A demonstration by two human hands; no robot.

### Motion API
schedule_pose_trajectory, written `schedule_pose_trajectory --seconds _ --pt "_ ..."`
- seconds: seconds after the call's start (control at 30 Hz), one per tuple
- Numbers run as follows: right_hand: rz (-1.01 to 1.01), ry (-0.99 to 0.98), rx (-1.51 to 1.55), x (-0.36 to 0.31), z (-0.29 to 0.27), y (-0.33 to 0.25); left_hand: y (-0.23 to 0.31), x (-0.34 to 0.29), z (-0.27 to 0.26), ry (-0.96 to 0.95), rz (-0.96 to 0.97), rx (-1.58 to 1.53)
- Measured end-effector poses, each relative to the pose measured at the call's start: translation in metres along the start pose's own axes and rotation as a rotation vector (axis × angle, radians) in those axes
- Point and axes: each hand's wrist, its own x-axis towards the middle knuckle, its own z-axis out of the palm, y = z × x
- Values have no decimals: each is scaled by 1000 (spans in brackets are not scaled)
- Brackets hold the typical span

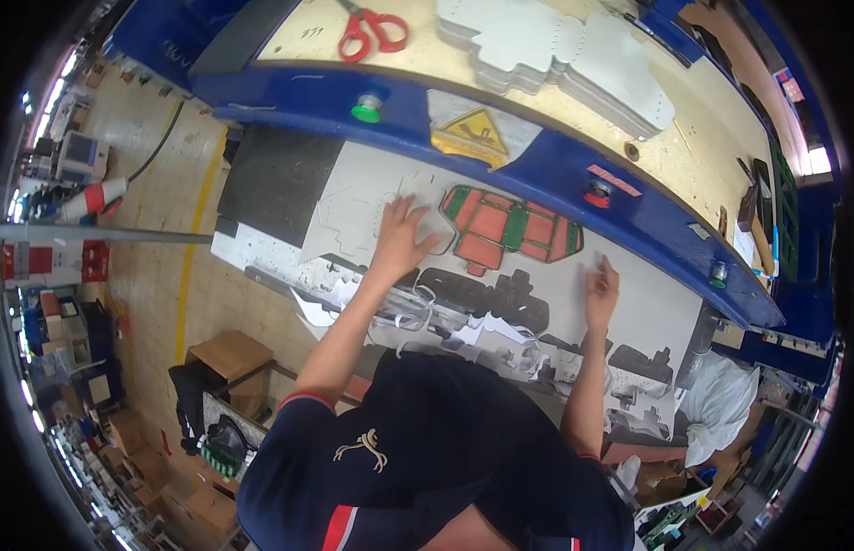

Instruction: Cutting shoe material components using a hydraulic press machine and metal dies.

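Observation:
A cutting die with pink and green foam pads and a dark outline lies on a grey sheet. Its foam side faces up. To the left of the die, my left hand is spread over the sheet, thumb toward the die, holding nothing. On the other side, my right hand is over the sheet to the right of the die. Its fingers are slightly blurred but look apart, with nothing visible in them. Whether either hand presses on the sheet, I cannot tell.
A blue machine beam with a green button and a red button runs beyond the die. Above it sit red-handled scissors and a stack of grey cut pieces. Cut-out scraps lie nearer me.

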Motion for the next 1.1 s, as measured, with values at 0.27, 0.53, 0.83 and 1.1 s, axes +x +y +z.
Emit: schedule_pose_trajectory --seconds 0.27,0.53,0.83,1.1 --pt "377 960 600 50 -139 30 108 -62 22 -415 82 -37" --pt "242 1226 527 134 -213 -19 92 -33 55 -590 16 85" --pt "610 1577 446 182 -200 -89 87 -8 79 -189 132 79" --pt "33 1131 309 81 -142 -24 100 -2 70 26 206 66"
